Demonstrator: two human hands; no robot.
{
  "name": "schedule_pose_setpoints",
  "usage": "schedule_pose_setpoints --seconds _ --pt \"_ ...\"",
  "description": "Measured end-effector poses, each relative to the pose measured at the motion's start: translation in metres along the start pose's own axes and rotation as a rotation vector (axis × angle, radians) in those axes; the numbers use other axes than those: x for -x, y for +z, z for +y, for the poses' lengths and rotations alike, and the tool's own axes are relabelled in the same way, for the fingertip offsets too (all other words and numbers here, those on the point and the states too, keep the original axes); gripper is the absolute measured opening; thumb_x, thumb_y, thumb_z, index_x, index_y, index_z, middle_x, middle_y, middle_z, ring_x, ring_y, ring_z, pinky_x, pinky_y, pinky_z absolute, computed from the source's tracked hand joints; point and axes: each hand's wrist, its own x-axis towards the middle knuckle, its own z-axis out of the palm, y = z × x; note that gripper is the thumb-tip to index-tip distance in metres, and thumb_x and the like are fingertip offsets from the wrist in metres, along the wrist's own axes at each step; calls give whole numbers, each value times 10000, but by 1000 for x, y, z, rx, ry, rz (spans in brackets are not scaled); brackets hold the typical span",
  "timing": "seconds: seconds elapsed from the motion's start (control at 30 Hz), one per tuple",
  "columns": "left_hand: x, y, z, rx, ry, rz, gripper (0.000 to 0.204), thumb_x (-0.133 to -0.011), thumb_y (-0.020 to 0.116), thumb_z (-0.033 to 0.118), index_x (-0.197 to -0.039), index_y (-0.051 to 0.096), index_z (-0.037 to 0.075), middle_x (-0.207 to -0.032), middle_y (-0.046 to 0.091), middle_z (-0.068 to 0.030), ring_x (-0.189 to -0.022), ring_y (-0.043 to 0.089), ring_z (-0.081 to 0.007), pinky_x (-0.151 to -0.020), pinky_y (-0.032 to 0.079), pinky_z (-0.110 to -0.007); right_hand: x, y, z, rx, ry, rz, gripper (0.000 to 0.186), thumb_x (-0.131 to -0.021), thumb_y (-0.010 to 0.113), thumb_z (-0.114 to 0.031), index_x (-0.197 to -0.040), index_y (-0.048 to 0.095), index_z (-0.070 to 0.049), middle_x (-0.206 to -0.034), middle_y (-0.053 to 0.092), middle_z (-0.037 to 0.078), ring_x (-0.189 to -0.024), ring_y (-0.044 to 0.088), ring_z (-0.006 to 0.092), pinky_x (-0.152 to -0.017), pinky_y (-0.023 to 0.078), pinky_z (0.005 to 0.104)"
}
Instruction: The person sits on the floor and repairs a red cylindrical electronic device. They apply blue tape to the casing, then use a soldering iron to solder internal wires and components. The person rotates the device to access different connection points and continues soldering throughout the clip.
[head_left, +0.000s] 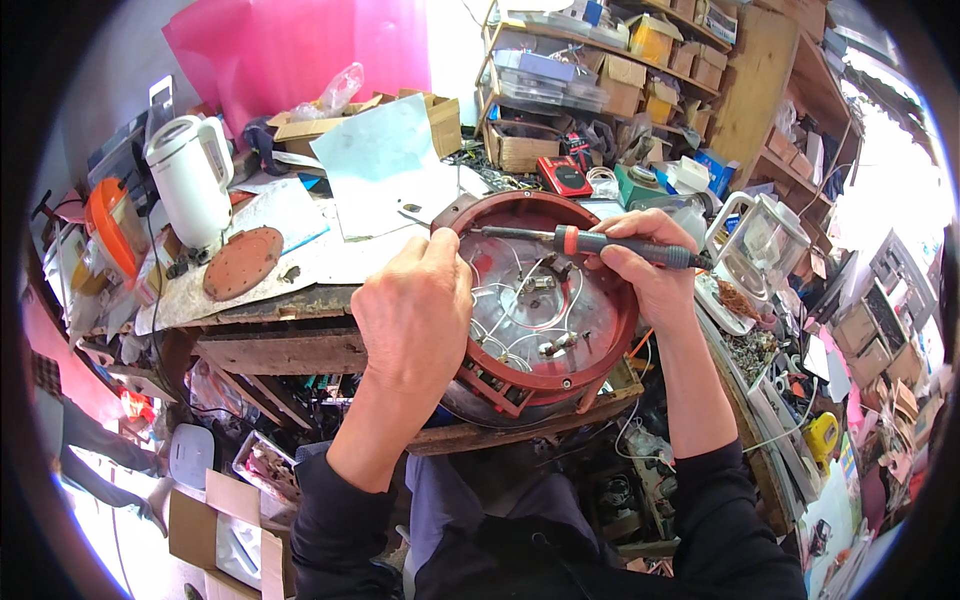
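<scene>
My right hand (pixel 655 265) is closed around the dark handle of a soldering iron (pixel 590 243), held level above an opened round appliance (pixel 628 335). The iron's metal shaft points left toward the far-left part of the rim, where my left hand (pixel 415 305) is. The fingers of my left hand are pinched together at that rim; whatever is between them is hidden. The appliance has a reddish-brown plastic ring around a shiny metal bottom, with white wires (pixel 515 285) and small metal parts inside. It sits at the front edge of the workbench (pixel 280 305).
A brown perforated disc (pixel 243 263) and a white jug-shaped appliance (pixel 190 180) stand left on the bench. Behind the work are a pale sheet (pixel 375 160) and a red device (pixel 565 177). A glass jug (pixel 765 240) stands right. An open cardboard box (pixel 225 540) is on the floor.
</scene>
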Motion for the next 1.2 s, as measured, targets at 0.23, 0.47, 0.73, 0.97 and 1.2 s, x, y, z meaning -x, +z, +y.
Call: schedule_pose_setpoints --seconds 0.23,0.47,0.73,0.97,1.2 --pt "-2 -2 4 25 -18 -14 118 -893 665 137 -841 609 47 -822 662 -147 -760 659 -376 -660 500 -456 0 -3 0 -38 5 11 190 -869 746 71 -1039 666 45 -1071 714 181 -907 731 210 -795 639 334" --pt "-2 -3 4 48 -21 -20 117 -890 661 135 -837 608 44 -821 661 -146 -757 658 -375 -658 499 -454 -1 -1 -2 -66 24 18 187 -867 749 68 -1033 664 44 -1066 714 189 -897 734 216 -797 638 335" --pt "-2 -1 2 -19 15 -18 93 -899 669 147 -875 619 74 -821 653 -120 -756 681 -358 -649 531 -461 -1 -2 -1 -21 -3 -19 186 -867 739 72 -1033 660 45 -1087 713 213 -891 733 226 -797 634 346" --pt "-2 -1 2 -30 24 -27 92 -899 675 158 -887 622 84 -816 647 -106 -755 694 -348 -646 545 -463 -1 -4 -1 36 -49 -65 183 -866 729 72 -1029 657 33 -1103 704 224 -871 727 243 -796 634 362" --pt "-2 1 2 49 -19 2 90 -892 670 128 -886 606 65 -801 665 -131 -728 679 -356 -638 532 -461 -1 -4 0 -8 -62 -32 179 -871 711 76 -1035 652 32 -1098 694 218 -888 723 243 -794 637 371"
